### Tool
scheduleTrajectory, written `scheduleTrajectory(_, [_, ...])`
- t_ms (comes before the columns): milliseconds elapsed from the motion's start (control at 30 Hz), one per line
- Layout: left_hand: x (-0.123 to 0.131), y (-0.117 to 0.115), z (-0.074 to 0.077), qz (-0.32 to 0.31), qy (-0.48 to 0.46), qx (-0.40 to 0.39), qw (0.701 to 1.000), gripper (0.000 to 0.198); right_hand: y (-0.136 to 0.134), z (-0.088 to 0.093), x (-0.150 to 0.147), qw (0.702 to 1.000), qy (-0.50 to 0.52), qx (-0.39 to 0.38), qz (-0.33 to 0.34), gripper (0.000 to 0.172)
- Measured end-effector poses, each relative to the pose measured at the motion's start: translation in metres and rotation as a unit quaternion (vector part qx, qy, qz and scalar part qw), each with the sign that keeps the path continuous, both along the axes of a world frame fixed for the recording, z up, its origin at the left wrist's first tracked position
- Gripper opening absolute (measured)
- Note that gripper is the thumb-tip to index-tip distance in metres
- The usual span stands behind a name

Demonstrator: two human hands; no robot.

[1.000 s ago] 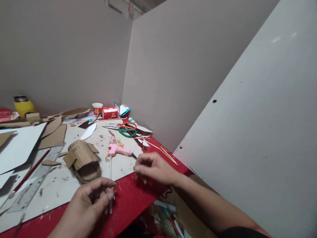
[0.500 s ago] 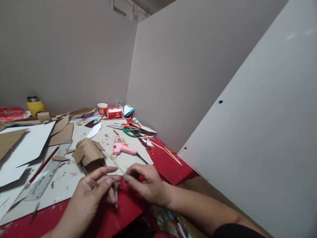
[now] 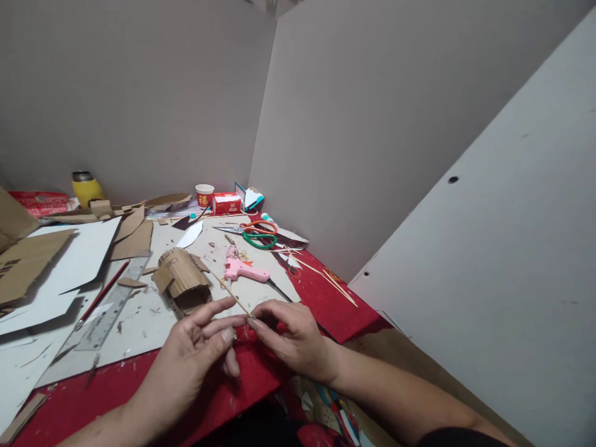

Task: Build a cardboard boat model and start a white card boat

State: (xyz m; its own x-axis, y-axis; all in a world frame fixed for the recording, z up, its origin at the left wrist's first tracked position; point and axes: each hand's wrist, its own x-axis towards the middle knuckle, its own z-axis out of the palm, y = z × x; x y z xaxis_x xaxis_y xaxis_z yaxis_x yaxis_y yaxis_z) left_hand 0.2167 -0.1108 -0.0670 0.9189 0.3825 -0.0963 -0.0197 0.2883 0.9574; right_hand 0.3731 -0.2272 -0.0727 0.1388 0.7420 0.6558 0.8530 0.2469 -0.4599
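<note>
My left hand (image 3: pixel 198 354) and my right hand (image 3: pixel 291 338) meet over the red table edge (image 3: pixel 153 388). Their fingertips pinch a thin wooden stick (image 3: pixel 228 292) that slants up and left toward a curved cardboard model (image 3: pixel 181 282). The left hand's fingers are partly stretched, with thumb and forefinger on the stick. The right hand's fingers are curled at the stick's near end. A pink glue gun (image 3: pixel 239 268) lies just beyond the hands.
Orange and green scissors (image 3: pixel 254 233), loose sticks (image 3: pixel 326 279), a clear ruler (image 3: pixel 112 304), a red pencil, white sheets (image 3: pixel 69 267) and cardboard scraps cover the white board. A yellow flask (image 3: pixel 86 188), paper cup (image 3: pixel 203 194) and red box stand at the back. Grey partition walls enclose the table.
My hands came together from apart and both now pinch the thin stick. The view shifted, so the table items sit further right.
</note>
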Motion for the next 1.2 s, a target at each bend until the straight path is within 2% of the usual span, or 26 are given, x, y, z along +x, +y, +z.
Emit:
scheduleTrajectory(267, [0.001, -0.003, 0.002, -0.025, 0.001, -0.025, 0.999, 0.066, -0.005, 0.001, -0.002, 0.998, -0.057, 0.005, 0.004, 0.009])
scheduleTrajectory(367, [0.001, -0.003, 0.003, -0.021, 0.006, -0.029, 0.999, 0.068, -0.004, 0.002, -0.002, 0.999, -0.048, 0.001, 0.008, 0.009])
scheduleTrajectory(567, [-0.002, -0.001, 0.000, -0.025, -0.002, -0.021, 0.999, 0.063, -0.006, 0.003, 0.000, 0.997, -0.081, 0.006, -0.001, 0.010])
scheduleTrajectory(900, [0.001, -0.004, -0.001, -0.027, 0.012, -0.024, 0.999, 0.068, -0.007, -0.005, -0.003, 0.992, -0.123, -0.014, -0.001, 0.011])
scheduleTrajectory(1000, [-0.001, -0.006, -0.001, -0.028, 0.019, -0.026, 0.999, 0.066, -0.004, -0.004, 0.003, 0.993, -0.116, 0.001, -0.028, 0.010])
scheduleTrajectory(1133, [-0.006, -0.013, 0.000, -0.043, 0.016, -0.026, 0.999, 0.056, -0.004, 0.002, 0.017, 0.990, -0.074, 0.029, -0.113, 0.011])
scheduleTrajectory(1200, [-0.006, -0.016, 0.002, -0.039, 0.018, -0.032, 0.999, 0.051, -0.009, 0.005, 0.018, 0.992, -0.043, 0.023, -0.118, 0.010])
